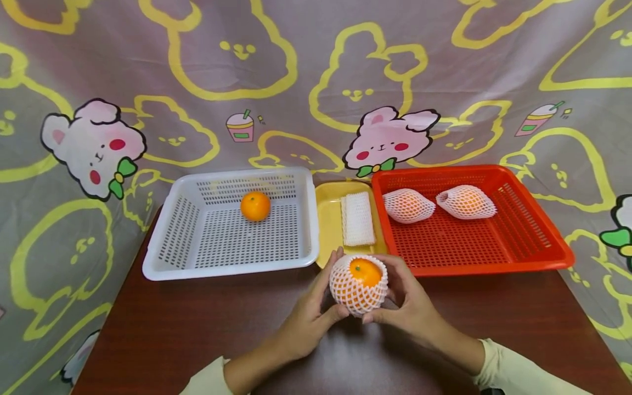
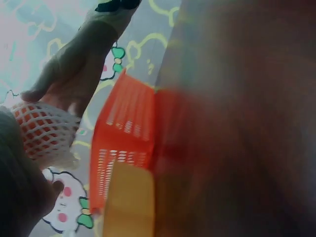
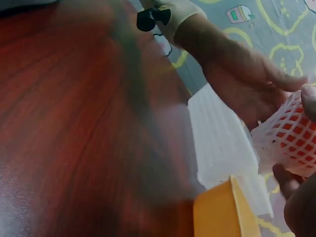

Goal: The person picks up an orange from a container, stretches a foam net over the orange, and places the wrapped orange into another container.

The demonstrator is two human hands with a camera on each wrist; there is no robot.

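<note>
Between my two hands, above the table's front part, is an orange [image 1: 365, 272] in a white foam net sleeve [image 1: 351, 291]. The net wraps its sides and leaves the top with the green stem spot bare. My left hand [image 1: 314, 312] grips it from the left, thumb low at the front. From the right, my right hand [image 1: 408, 299] holds the net the same way, its thumb near the bottom edge. Both wrist views show the netted fruit [image 2: 43, 129] between the hands, partly cut off in the right wrist view [image 3: 296, 138].
A white basket [image 1: 229, 270] at left holds one bare orange [image 1: 255, 206]. The yellow tray [image 1: 329, 211] in the middle holds flat foam nets [image 1: 359, 219]. In the red basket [image 1: 486, 267] at right lie two netted fruits [image 1: 466, 202]. A patterned cloth [image 1: 296, 66] hangs behind.
</note>
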